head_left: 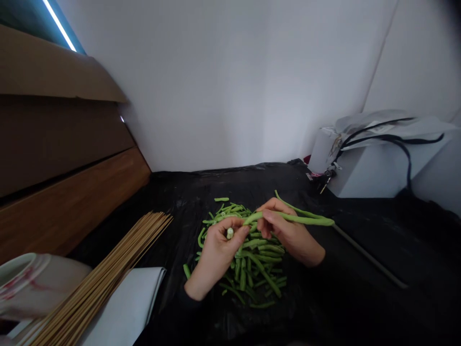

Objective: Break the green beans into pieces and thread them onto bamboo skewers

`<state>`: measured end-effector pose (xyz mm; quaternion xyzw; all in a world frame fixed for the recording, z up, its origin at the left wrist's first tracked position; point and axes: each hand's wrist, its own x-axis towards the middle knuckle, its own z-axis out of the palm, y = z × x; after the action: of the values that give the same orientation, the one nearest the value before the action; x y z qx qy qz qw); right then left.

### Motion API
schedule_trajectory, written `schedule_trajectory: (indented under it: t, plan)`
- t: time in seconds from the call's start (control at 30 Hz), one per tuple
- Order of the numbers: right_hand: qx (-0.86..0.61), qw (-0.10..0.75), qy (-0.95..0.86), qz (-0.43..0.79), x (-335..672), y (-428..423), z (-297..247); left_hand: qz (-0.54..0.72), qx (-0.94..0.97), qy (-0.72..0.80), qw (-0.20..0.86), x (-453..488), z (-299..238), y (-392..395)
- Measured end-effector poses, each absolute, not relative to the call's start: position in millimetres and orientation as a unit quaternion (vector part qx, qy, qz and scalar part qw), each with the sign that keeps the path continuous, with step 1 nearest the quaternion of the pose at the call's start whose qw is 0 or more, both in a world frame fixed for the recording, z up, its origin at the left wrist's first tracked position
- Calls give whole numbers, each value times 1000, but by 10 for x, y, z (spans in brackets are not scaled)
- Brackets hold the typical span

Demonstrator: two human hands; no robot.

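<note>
My left hand (217,250) is closed around a short cut piece of green bean (229,233), whose pale end shows between the fingers. My right hand (288,230) pinches a long green bean (306,219) that sticks out to the right. The thumb and fingertips of both hands meet on the left end of this long bean. Beneath both hands lies a pile of cut green bean pieces (257,269) on a black plastic sheet (360,288).
A bundle of bamboo skewers (104,278) lies at the left across a white sheet (133,302). A white bowl (21,281) sits at the lower left. A white bag with black straps (378,154) stands at the back right. A thin rod (370,259) lies right of the hands.
</note>
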<state>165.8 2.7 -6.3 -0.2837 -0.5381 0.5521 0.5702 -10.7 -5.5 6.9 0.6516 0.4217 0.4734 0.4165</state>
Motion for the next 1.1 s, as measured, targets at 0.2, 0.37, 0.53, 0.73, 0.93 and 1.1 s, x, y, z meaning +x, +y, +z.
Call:
schedule_trajectory:
  t: [0.2, 0.37, 0.53, 0.73, 0.93, 1.1]
  plan:
    - [-310, 569, -556, 520, 1591, 3, -96, 509, 632, 430, 397, -58, 34, -63]
    - [-332, 561, -575, 494, 1566, -31, -73, 529, 619, 426, 395, -45, -28, -58]
    - [-364, 538, -606, 459, 1523, -79, -69, 527, 599, 419, 433, -62, -56, -53]
    - [-389, 514, -661, 384, 1443, -157, -112, 539, 578, 399, 466, -38, -28, -53]
    - [-422, 499, -696, 296, 1485, -157, -61, 539, 586, 394, 459, -50, 15, -59]
    - [-431, 495, -692, 301, 1511, -137, -39, 547, 583, 390, 458, -70, 2, -40]
